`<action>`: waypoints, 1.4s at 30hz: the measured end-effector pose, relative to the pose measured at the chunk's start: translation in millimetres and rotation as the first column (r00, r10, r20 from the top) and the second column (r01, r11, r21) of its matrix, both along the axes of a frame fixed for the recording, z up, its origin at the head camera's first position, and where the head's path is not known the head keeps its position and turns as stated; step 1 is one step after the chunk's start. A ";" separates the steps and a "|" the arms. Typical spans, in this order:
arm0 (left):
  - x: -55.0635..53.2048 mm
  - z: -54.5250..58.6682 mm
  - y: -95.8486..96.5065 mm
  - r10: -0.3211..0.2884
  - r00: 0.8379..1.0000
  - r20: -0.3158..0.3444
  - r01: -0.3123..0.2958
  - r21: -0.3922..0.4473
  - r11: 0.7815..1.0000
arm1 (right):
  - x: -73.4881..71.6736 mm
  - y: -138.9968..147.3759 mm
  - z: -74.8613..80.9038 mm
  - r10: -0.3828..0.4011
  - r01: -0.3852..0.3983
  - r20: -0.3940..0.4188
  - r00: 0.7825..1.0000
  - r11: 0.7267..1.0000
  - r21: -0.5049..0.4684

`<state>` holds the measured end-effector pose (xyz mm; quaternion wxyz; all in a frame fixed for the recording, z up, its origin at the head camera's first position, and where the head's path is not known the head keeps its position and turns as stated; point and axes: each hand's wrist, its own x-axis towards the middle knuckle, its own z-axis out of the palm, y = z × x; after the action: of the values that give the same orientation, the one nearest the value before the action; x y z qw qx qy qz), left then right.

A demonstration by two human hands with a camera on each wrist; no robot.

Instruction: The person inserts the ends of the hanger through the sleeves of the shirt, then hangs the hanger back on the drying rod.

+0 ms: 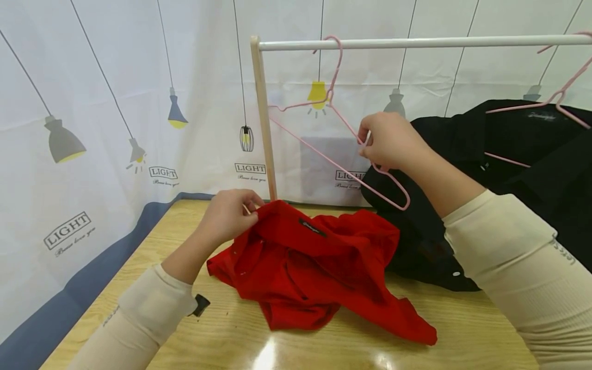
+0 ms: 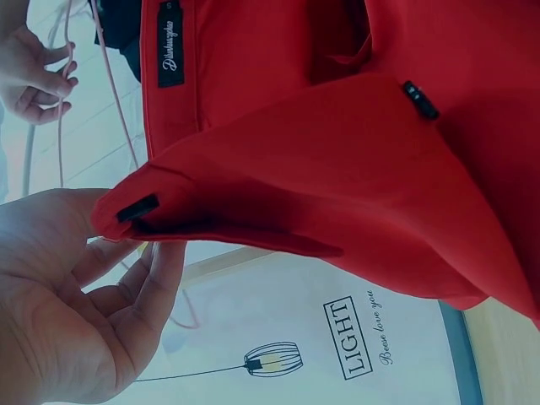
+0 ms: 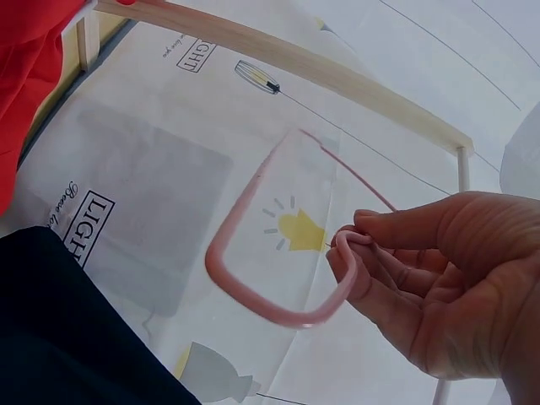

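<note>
My left hand (image 1: 233, 215) pinches the collar corner of a red shirt (image 1: 319, 277), lifting that end while the rest lies crumpled over the table. A dark label (image 2: 170, 42) shows inside the collar, and a dark button (image 2: 420, 99) further down. Up and to the right, my right hand (image 1: 390, 140) grips one arm of a pink hanger (image 1: 302, 141) between thumb and fingers. The hanger tilts, its hook (image 1: 336, 43) at the white rail. In the right wrist view the hanger's rounded end (image 3: 278, 316) extends past the fingertips.
A white rail (image 1: 416, 42) on a wooden post (image 1: 264, 118) spans the back. At right a black shirt (image 1: 444, 205) hangs on another pink hanger (image 1: 559, 97), its lower part reaching the wooden table (image 1: 185, 339). A lamp-printed cloth (image 1: 203, 61) backs everything.
</note>
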<state>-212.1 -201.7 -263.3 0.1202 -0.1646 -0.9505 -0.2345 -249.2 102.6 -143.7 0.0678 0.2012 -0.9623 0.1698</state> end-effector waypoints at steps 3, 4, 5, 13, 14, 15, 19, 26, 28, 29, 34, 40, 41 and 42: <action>0.5 -0.7 -0.2 0.004 1.000 0.012 -0.004 0.000 1.000 | 1.7 2.2 0.1 -0.011 0.011 -0.002 1.000 1.000 0.003; 0.7 -0.8 0.0 0.005 1.000 0.015 -0.005 0.001 1.000 | 2.4 3.5 0.1 -0.014 0.014 -0.006 1.000 1.000 0.009; 0.8 -0.9 0.1 0.006 1.000 0.017 -0.006 0.001 1.000 | 3.0 4.8 0.1 -0.018 0.018 -0.012 1.000 1.000 0.013; 0.7 -0.6 0.9 0.004 1.000 0.010 -0.004 -0.001 1.000 | 7.4 16.3 -1.3 -0.036 0.037 -0.050 0.998 0.999 0.027; 0.7 -0.6 1.0 0.005 1.000 0.010 -0.005 -0.001 1.000 | 8.3 18.4 -2.1 -0.038 0.039 -0.051 0.998 0.999 0.020; 0.8 -0.7 1.3 0.005 1.000 0.009 -0.005 -0.001 1.000 | 9.1 20.9 -3.0 -0.041 0.041 -0.050 0.998 0.999 0.014; 1.0 -1.4 1.5 0.001 1.000 -0.003 -0.001 -0.003 1.000 | 12.9 32.0 -6.2 -0.039 0.038 -0.063 0.997 0.999 -0.016; 0.6 -2.9 1.2 0.007 1.000 -0.014 -0.007 -0.009 1.000 | 18.2 48.3 -6.9 -0.051 0.050 -0.113 0.992 0.999 -0.018; 0.6 -3.2 1.1 0.010 1.000 -0.014 -0.010 -0.008 1.000 | 19.9 52.2 -7.7 -0.056 0.055 -0.106 0.993 0.998 -0.018; 0.6 -3.4 1.1 0.012 1.000 -0.012 -0.012 -0.006 1.000 | 20.8 54.3 -8.4 -0.058 0.056 -0.104 0.993 0.998 -0.018; 0.6 -4.2 0.6 0.020 1.000 -0.011 -0.020 -0.004 1.000 | 27.0 64.6 -16.6 -0.066 0.063 -0.116 0.991 0.998 -0.029; 0.3 -5.0 0.0 0.020 1.000 -0.018 -0.020 -0.002 1.000 | 38.9 72.9 -29.5 -0.079 0.073 -0.142 0.987 0.996 -0.046; 0.3 -5.2 -0.1 0.019 1.000 -0.019 -0.019 -0.002 1.000 | 40.8 73.6 -31.2 -0.079 0.073 -0.139 0.987 0.996 -0.046; 0.3 -5.4 -0.2 0.019 1.000 -0.020 -0.019 -0.001 1.000 | 42.8 74.3 -32.8 -0.080 0.074 -0.133 0.988 0.996 -0.045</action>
<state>-211.8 -201.8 -268.7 0.1318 -0.1581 -0.9509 -0.2311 -206.4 176.9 -176.5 0.1432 0.1735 -0.9591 0.1721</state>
